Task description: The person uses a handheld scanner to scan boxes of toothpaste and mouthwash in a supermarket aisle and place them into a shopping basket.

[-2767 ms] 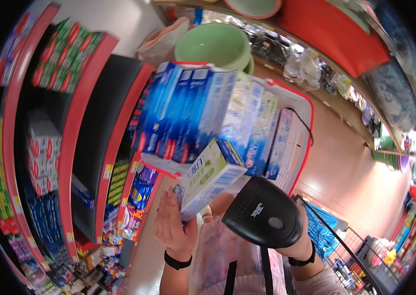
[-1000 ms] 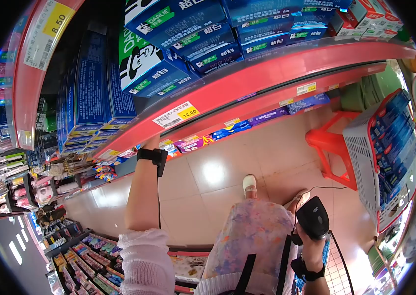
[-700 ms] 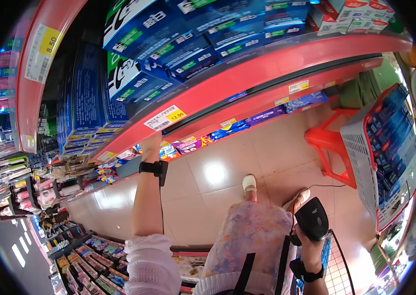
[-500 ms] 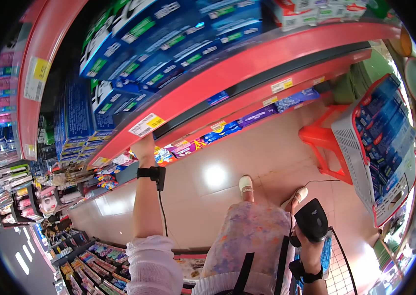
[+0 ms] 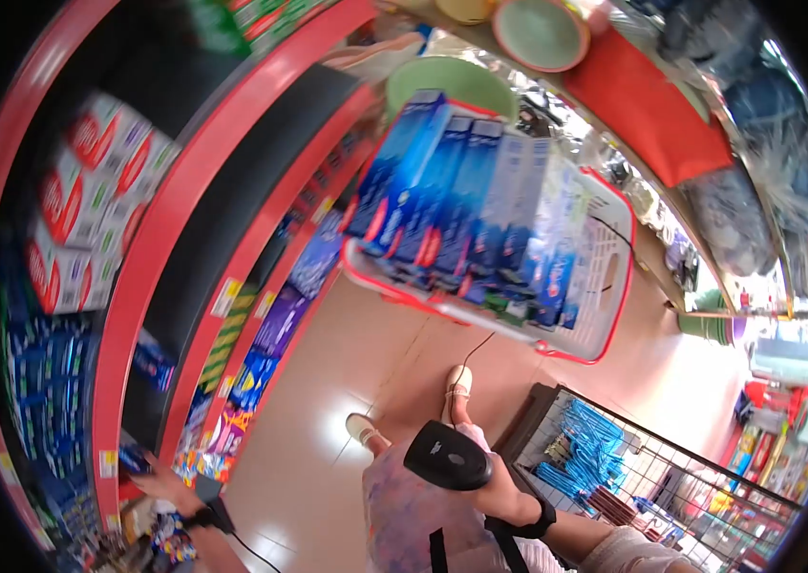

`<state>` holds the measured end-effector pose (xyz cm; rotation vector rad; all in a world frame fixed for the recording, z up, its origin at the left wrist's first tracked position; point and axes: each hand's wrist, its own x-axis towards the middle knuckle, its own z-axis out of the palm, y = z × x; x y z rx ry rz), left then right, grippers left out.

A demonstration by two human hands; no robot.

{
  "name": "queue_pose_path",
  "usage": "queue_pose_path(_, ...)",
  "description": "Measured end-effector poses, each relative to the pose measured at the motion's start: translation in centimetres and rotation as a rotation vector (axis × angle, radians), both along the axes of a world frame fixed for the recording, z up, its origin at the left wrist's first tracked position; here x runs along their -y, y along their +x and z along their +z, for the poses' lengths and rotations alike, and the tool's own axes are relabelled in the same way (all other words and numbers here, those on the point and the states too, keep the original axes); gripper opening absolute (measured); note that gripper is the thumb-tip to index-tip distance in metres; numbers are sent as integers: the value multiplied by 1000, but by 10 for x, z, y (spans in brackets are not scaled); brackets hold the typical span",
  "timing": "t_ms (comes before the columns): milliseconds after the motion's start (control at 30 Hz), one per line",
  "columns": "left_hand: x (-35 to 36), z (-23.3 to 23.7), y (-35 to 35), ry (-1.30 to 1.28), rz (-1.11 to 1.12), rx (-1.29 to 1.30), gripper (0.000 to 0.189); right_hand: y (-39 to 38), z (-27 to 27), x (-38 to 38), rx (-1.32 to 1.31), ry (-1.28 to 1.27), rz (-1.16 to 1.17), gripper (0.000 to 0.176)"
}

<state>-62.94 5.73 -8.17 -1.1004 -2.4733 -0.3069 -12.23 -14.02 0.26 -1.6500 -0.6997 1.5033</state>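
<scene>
left hand [image 5: 170,485]: reaches in at the lower shelf, fingertips at a small dark blue box [image 5: 134,459]; whether they grip it or only touch it, i cannot tell. a black device with a cord sits at the wrist.
right hand [image 5: 501,498]: wrapped around a black scanner [image 5: 449,456], a smooth, rounded hard shell that looks like plastic, held over the patterned skirt [image 5: 414,506].
basket [image 5: 611,279]: white, slotted, seemingly plastic, with a red rim; it stands ahead of the person, well apart from both hands.
basket load: largely filled, i judge; long slim cartons [image 5: 452,196] stand packed side by side, blue to pale and glossy, with smaller pieces along the near edge. some room shows at the right end, near a dark cord.
box at the shelf: not in the basket; that one is left outside, by the left hand.
shelves [image 5: 167,196]: red-edged, dark inside; white and red cartons [image 5: 89,224] stacked in neat blocks, dark blue packs [image 5: 46,401] in tight columns, one lone blue box [image 5: 154,361] on a dark board.
wire cart [image 5: 681,454]: thin black grid, holding a tangle of shiny blue hangers [image 5: 584,441].
green basin [image 5: 447,84]: round, smooth, behind the basket.
floor [image 5: 323,368]: pale glossy tile, reflecting the lights.
</scene>
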Motion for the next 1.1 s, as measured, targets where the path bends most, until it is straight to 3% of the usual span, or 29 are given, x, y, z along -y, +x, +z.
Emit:
queue_pose_path(67,27,7,87,192,-537,-34,60,7,3,6,26,-11,-19,41)
queue_pose_path(133,46,15,199,170,-710,367,52,24,2,9,29,-36,-19,41)
queue_pose_path(167,40,73,312,220,-978,709,48,31,-1,13,16,6,-91,41)
queue_pose_path(200,44,68,343,108,-1009,863,46,38,-3,17,5,47,-167,41)
queue_pose_path(233,35,64,368,8,-1273,673,45,47,-5,20,-1,9,-155,41)
queue_pose_path(300,20,68,446,-99,-1465,907,46,62,-9,26,14,12,-221,41)
queue_pose_path(367,8,70,521,-139,-1485,901,53,77,-10,29,31,18,-280,42)
queue_pose_path(433,0,59,573,-139,-1586,634,56,92,-5,33,19,35,-378,44)
queue_pose_path(533,-7,53,624,-277,-1484,450,58,116,6,33,-2,-5,-428,47)
queue_pose_path(700,3,46,644,-315,-1459,494,70,145,5,44,13,-21,-459,50)
queue_pose_path(833,17,51,655,-321,-1551,482,71,151,-3,49,-38,-32,-538,61)
queue_pose_path(1100,32,61,665,-337,-1522,535,68,155,-7,47,-5,-18,-487,60)
